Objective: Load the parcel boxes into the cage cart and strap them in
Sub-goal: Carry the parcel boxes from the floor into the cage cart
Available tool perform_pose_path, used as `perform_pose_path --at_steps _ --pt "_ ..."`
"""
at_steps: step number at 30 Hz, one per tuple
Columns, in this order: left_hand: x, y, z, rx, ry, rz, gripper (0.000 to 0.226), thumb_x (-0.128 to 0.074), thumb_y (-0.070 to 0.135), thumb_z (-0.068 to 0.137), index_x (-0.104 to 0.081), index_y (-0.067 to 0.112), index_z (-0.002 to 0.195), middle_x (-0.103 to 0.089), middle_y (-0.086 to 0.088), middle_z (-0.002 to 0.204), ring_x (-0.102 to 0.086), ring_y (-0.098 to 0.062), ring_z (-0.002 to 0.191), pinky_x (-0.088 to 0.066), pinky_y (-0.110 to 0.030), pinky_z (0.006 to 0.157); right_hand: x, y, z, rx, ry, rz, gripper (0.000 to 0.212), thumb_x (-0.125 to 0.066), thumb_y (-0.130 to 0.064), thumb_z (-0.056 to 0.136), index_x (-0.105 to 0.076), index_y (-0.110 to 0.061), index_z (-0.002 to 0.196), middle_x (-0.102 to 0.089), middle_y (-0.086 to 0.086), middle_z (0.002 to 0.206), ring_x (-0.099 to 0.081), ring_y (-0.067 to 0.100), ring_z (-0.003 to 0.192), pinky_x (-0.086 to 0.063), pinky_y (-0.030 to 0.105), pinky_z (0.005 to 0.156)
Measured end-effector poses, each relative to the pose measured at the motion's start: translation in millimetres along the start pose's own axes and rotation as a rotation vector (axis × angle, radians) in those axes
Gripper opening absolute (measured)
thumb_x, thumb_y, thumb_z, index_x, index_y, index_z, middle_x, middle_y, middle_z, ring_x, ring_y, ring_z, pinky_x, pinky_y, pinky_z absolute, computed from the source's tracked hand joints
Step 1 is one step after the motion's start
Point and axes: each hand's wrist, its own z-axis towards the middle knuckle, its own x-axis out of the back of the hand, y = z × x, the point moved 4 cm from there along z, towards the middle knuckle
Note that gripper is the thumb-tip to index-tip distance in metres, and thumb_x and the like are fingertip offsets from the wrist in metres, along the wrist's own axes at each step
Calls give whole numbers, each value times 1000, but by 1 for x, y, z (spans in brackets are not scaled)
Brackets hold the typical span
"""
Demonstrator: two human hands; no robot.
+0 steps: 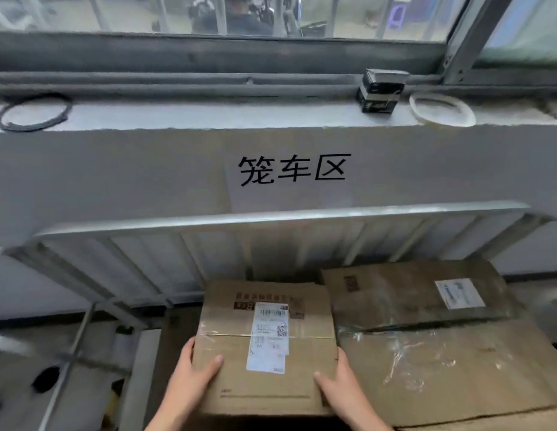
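Both the left hand (194, 373) and right hand (341, 387) clasp the box (268, 396) by its sides; best lowered level, flush beside the big box (426, 346), fingers clear.

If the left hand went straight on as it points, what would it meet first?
Probably the cage cart's barred back panel; the left hand points forward along the small box's left side, nothing visible between. Depth unclear.

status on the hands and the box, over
Left grip and right grip hold the small box by its near sides. Big box close on its right. Cart rail beyond, no strap seen.
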Motion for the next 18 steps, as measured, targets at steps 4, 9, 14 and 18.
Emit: perform_pose_path --at_steps 4,9,14,18 --pt "-17 -29 6 89 4 28 85 -80 34 83 -31 18 151 -57 0 121 -57 -19 105 -43 -34 89 -6 13 16 -64 -27 -117 68 -67 -15 91 -31 -13 148 -61 2 131 -58 20 123 -42 25 102" --pt "-30 -44 7 136 -37 92 76 -74 22 90 -30 10 151 -57 -6 127 -56 -23 112 -43 -34 97 -11 13 24 -133 -52 -363 66 -69 -22 91 -35 -6 145 -58 9 137 -56 25 127 -44 28 101" --pt "-32 -50 11 212 -63 136 74 -71 15 91 -27 5 149 -55 -15 139 -54 -28 125 -39 -35 105 -23 11 18 -53 -18 -496 69 -56 -10 96 -21 -8 155 -33 14 156 -47 28 136 -38 34 111" --pt "-32 -51 5 234 -92 175 76 -70 18 92 -23 5 150 -54 -14 140 -52 -29 128 -39 -36 108 -27 10 11 -13 -67 -582 75 -54 -17 97 -12 -25 160 -7 17 164 -41 32 140 -35 33 113"
